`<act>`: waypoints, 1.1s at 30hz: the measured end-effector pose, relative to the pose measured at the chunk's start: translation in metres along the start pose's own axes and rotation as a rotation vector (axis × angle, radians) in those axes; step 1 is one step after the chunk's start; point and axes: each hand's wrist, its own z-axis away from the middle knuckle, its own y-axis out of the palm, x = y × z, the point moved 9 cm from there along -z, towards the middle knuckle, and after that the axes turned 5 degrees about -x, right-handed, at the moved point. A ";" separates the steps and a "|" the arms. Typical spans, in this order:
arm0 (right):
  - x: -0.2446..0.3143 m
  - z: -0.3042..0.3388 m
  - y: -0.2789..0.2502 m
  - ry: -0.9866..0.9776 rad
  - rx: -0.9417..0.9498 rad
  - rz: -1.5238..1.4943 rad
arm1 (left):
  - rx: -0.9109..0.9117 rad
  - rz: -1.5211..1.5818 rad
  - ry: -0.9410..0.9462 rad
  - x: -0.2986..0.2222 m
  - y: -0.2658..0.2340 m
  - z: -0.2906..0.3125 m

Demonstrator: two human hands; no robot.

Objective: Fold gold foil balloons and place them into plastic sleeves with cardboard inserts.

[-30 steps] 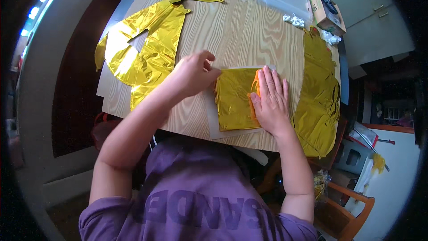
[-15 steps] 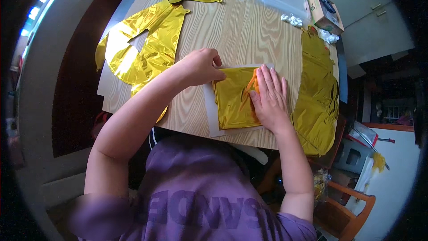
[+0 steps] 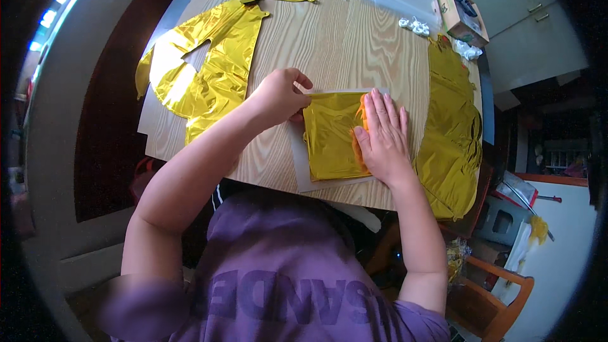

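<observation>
Lying on bench [image 3: 329, 44], folded gold foil [image 3: 330, 139] has right hand [image 3: 384, 144] flat, open, gripping nothing, across its right edge, and left hand [image 3: 279, 96] half-curled at its upper-left corner, can't tell if pinching it.

What looks like a room in a home, wood-grain table [image 3: 316, 38], pale cupboard [image 3: 544, 35] with small handles beyond the table's far right corner, wooden chair [image 3: 524, 285] off its near right corner

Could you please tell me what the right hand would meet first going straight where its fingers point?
Past bare tabletop, the right hand would probably meet the clear plastic first; depth is unclear.
</observation>
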 end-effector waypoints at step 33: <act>0.005 0.000 -0.001 -0.009 -0.007 0.058 | -0.127 -0.974 0.813 -0.005 0.063 0.083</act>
